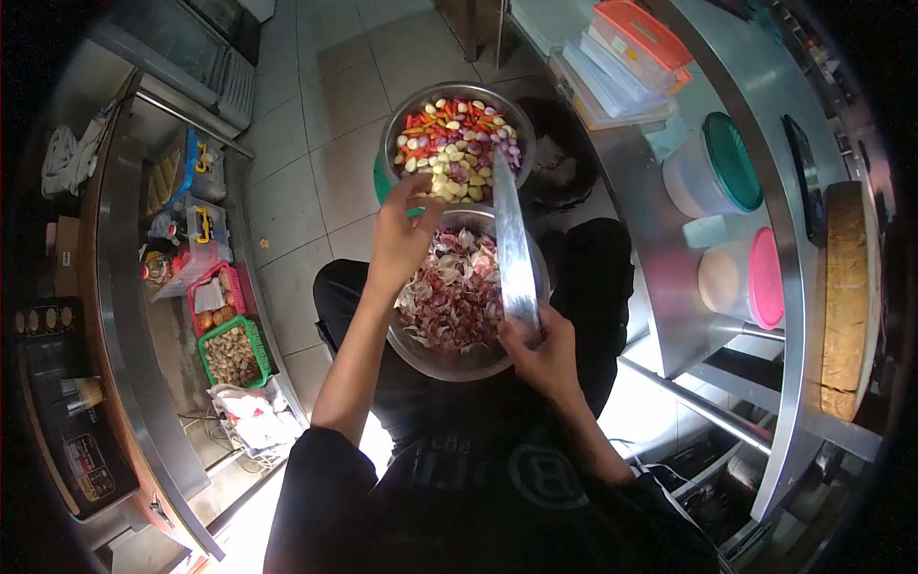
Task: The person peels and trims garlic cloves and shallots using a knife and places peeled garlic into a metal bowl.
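Observation:
My right hand point(542, 352) grips a large knife point(516, 253) near its base, with the wide blade pointing up and away over the bowls. My left hand point(406, 230) is at the near left edge of the far metal bowl point(390, 143), its fingers apart; nothing shows between them. Peeled garlic point(464, 158), shallots point(509, 148) and red and orange chillies point(418, 121) fill that bowl. Between my legs rests the nearer metal bowl point(421, 364), full of papery reddish onion skins point(449, 297). The blade covers part of its right side.
On the left shelf are a green basket of small pale pieces point(232, 354) and a pink basket point(215, 297). The right steel shelf holds a green-lidded tub point(712, 167), a pink-lidded tub point(741, 277) and stacked plastic boxes point(622, 72). A round wooden board point(846, 301) stands farther right.

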Available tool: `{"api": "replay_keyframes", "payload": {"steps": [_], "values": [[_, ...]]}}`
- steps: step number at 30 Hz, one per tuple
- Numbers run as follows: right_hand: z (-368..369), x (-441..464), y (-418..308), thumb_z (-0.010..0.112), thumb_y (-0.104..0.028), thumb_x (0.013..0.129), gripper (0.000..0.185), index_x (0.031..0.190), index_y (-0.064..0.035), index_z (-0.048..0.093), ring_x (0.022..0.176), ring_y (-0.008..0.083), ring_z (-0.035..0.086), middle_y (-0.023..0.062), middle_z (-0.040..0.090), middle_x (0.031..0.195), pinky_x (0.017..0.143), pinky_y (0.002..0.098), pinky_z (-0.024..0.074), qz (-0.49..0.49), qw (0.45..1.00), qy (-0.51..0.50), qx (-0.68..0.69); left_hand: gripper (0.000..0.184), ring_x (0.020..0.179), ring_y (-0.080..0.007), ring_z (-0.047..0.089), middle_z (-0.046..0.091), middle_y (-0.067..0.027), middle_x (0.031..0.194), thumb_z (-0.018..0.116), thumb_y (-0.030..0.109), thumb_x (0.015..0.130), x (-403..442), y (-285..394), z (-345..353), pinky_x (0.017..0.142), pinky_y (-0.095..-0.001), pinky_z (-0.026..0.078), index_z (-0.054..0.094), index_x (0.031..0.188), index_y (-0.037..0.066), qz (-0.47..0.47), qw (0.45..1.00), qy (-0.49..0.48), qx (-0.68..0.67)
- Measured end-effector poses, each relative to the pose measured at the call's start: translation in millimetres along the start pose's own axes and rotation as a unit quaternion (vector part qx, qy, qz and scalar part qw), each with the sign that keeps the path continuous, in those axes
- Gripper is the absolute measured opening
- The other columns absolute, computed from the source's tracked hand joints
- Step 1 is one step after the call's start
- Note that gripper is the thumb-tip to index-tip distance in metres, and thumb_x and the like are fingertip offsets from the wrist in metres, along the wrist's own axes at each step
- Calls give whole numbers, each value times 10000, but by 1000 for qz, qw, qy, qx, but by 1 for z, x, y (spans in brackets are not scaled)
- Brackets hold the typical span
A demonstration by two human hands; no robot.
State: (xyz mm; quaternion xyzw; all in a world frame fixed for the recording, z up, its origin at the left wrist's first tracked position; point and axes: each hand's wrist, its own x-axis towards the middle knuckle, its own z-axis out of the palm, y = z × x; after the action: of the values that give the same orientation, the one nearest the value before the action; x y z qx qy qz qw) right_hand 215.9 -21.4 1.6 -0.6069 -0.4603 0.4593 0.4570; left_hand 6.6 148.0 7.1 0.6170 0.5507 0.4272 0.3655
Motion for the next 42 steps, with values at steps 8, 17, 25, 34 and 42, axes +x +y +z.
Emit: {"api": "replay_keyframes", "payload": {"steps": [8, 17, 25, 34, 42], "values": [[-2, 0, -12, 865, -189, 941, 255, 962, 40, 754, 612, 122, 675, 62, 750, 738, 571, 314, 526, 160, 986, -19, -47, 207, 945, -188, 746, 782, -126, 1046, 719, 72, 1015, -98, -13, -17, 775, -330, 579, 726, 1195, -29, -59, 974, -207, 70], [-4, -3, -12, 833, -184, 981, 246, 1016, 42, 741, 503, 102, 607, 46, 714, 728, 448, 284, 447, 136, 990, -9, -33, 600, 1304, -389, 629, 621, -177, 1360, 752, 68, 835, -165, -49, 41, 1081, -485, 547, 635, 1423, 79, 35, 923, -280, 261], [-3, -2, -6, 819, -194, 994, 256, 1029, 45, 731, 498, 112, 609, 49, 710, 734, 448, 287, 454, 141, 990, -10, -17, 647, 1315, -398, 644, 585, -187, 1459, 762, 40, 845, -164, -57, 45, 1194, -641, 396, 598, 1466, 127, -40, 902, -292, 315], [-8, -5, 5, 817, -197, 978, 251, 1031, 40, 752, 745, 149, 719, 108, 778, 838, 702, 336, 557, 104, 992, -10, -70, 645, 1377, -411, 574, 619, -175, 1400, 830, 46, 787, -159, -25, 42, 1196, -615, 418, 664, 1407, 108, 12, 896, -241, 372], [-7, -6, 5, 813, -192, 982, 253, 1054, 42, 751, 704, 123, 694, 93, 774, 819, 664, 327, 545, 121, 990, -22, -69, 444, 1196, -349, 676, 649, -149, 1345, 686, 82, 909, -168, -56, 55, 1009, -450, 578, 697, 1350, 140, 77, 869, -304, 383]]}}
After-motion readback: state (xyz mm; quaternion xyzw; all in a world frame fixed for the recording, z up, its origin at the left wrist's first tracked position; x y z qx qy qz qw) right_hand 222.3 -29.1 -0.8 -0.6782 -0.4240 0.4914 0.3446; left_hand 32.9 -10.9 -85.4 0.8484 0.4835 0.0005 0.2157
